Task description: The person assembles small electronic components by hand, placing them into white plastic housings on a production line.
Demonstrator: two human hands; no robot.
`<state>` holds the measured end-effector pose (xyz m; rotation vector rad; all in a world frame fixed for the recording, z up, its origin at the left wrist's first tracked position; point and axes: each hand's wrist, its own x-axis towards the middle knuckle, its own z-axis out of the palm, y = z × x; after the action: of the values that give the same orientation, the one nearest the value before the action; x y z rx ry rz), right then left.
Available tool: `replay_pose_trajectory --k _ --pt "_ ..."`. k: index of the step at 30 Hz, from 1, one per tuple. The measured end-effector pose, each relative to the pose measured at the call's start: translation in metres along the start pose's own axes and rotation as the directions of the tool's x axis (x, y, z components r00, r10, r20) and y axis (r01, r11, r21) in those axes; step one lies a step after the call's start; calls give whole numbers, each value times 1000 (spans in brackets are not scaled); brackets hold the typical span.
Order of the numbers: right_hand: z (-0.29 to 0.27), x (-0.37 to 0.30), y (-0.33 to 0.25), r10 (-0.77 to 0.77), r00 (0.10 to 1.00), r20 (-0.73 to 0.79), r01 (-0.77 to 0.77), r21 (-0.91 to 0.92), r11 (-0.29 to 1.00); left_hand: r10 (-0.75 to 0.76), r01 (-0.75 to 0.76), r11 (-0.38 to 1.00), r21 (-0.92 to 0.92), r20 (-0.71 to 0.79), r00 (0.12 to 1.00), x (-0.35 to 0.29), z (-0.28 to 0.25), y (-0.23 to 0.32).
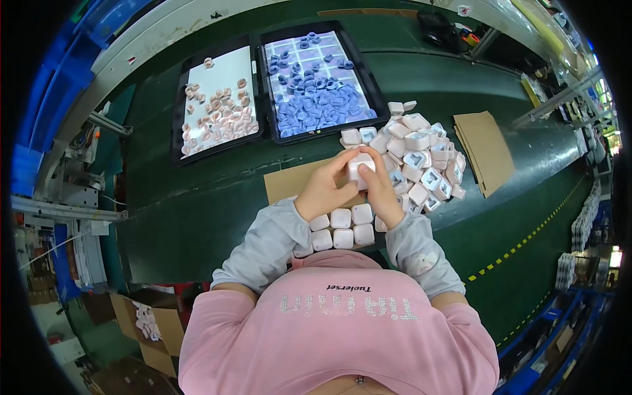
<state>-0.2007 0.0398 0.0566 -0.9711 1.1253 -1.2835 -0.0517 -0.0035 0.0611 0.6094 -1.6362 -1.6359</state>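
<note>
Between my two hands is a small pale pink case point(360, 168) with rounded corners, held above the table. My left hand point(326, 189) grips it from the left, and my right hand point(382, 187) closes on its right side, thumb on the front. Below my wrists, similar closed cases point(342, 239) sit in rows on cardboard point(282, 182). Just right of my hands lies a loose heap of such cases point(416, 140), several showing light blue insides.
Beyond my hands, a black-rimmed tray point(380, 99) holds many small blue pieces point(319, 108). Left of it, another black tray point(178, 125) carries pale pink pieces point(227, 105). Flat cardboard sheets point(484, 151) lie right of the heap. An open carton point(172, 322) stands lower left.
</note>
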Motion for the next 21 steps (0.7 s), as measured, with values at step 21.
replay_pose_trajectory --k 21 --pt "-1 -6 -14 -603 753 264 582 -695 423 -4 2 994 -112 -15 1000 1 10 2"
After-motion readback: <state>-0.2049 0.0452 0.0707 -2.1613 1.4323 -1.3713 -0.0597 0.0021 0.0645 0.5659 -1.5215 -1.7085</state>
